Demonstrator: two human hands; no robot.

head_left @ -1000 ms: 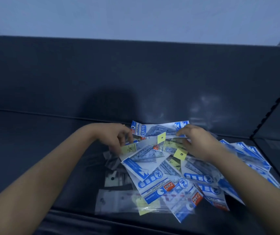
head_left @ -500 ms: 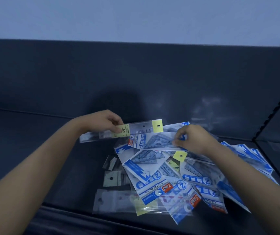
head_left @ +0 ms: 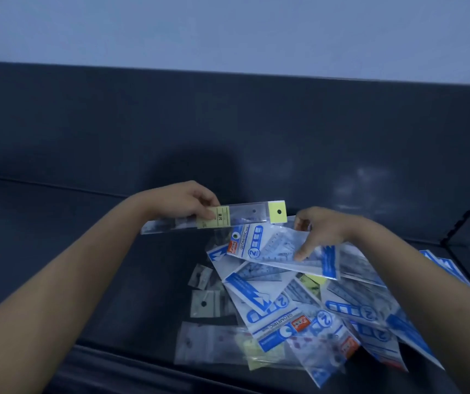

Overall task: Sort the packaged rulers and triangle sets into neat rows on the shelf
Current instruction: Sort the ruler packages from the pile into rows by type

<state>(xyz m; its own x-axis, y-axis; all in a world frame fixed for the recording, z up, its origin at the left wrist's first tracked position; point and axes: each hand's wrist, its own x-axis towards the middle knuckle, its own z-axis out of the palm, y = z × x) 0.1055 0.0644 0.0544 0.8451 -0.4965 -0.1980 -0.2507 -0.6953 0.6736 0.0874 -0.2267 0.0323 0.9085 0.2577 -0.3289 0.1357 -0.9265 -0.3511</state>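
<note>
Pinching, between the curled fingers and thumb of the left hand, a long clear plastic ruler packet with a yellow header card, gripped near its middle label and held roughly level in the air just above the far left corner of the loose heap of blue-and-white packets. Gripping, in the right hand, the topmost blue-and-white plastic triangle-set packet, with thumb pressed on its printed face and fingers curled over its far edge, held clear of the far side of the heap and tilted down toward the near side. Sprawled, all of it, on the dark grey shelf board, with no neat row to be seen; judged barely begun. Could lose the ruler packet from so small a pinch on slick film, dropping it back onto the heap. Might drag overlapped neighbours along with the triangle-set packet and slide them off the near side of the heap, toward the front lip and probably over it. Risks sweeping the small clear packets with pale cards, just left of the heap, askew with the left forearm. Easy, too, to misjudge clear film against a dark board in dim light and mix kinds.
</note>
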